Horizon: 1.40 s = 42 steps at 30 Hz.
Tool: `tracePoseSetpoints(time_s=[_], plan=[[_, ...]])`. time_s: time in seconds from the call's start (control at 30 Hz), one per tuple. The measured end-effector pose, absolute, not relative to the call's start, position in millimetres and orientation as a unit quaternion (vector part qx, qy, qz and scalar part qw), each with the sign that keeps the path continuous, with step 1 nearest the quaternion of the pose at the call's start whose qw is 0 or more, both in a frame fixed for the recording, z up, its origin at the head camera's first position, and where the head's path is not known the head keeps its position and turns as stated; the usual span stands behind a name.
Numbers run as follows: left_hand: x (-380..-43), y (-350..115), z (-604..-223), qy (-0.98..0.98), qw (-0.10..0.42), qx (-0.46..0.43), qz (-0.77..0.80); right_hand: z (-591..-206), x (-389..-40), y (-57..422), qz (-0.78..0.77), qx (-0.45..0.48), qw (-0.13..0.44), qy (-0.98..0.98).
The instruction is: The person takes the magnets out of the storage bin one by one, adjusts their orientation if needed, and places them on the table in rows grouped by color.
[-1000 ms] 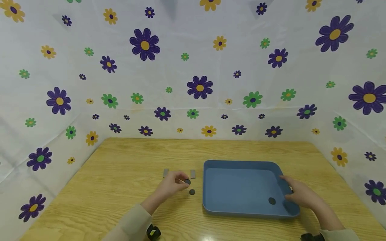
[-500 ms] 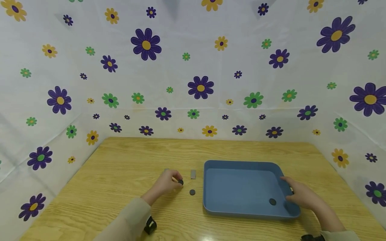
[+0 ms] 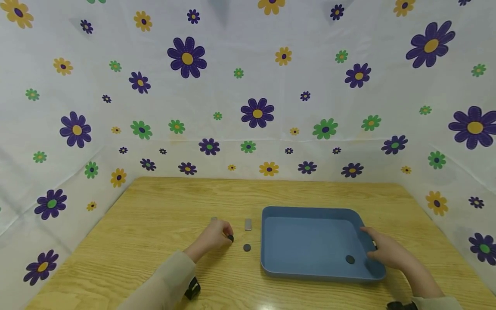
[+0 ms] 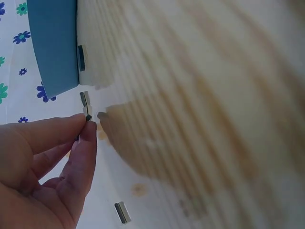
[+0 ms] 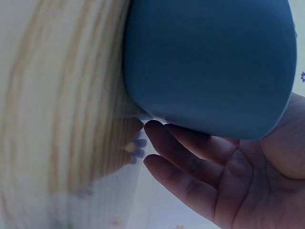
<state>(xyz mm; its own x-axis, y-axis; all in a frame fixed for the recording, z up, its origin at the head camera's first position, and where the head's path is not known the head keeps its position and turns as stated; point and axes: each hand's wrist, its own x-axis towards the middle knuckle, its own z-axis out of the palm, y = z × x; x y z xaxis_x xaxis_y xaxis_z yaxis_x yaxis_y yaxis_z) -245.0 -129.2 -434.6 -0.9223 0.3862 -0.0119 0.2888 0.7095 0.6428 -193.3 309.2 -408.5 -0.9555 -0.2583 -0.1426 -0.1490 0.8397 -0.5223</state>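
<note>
In the head view my left hand (image 3: 214, 235) is low over the table, left of the tray. Its thumb and fingertips pinch a small dark disc (image 3: 230, 238), seen nearly edge-on between the fingertips in the left wrist view. A second dark disc (image 3: 247, 247) lies on the wood just to the right. My right hand (image 3: 389, 249) holds the right side of the blue tray (image 3: 314, 274). In the right wrist view its fingers (image 5: 183, 183) lie along the outside of the tray's wall, with the thumb hidden behind it. Another dark disc (image 3: 350, 259) lies inside the tray.
A small grey rectangular piece (image 3: 248, 224) lies between the left hand and the tray. A similar piece (image 3: 214, 218) is partly hidden behind the left hand. The wooden table (image 3: 155, 202) ends at a white flowered cloth (image 3: 217, 86) hanging behind and at the sides.
My left hand has moved left and slightly down with the pinched disc, partly covering the left grey piece. The right hand and tray have stayed in place.
</note>
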Motion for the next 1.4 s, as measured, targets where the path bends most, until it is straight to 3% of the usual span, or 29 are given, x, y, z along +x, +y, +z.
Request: tracePoseSetpoints(time_s=[1.4], plan=[[-242.8, -130.4, -434.1, 0.940, 0.075, 0.173, 0.283, -409.4, -192.8, 309.5, -0.261, -0.108, 0.101, 0.954]])
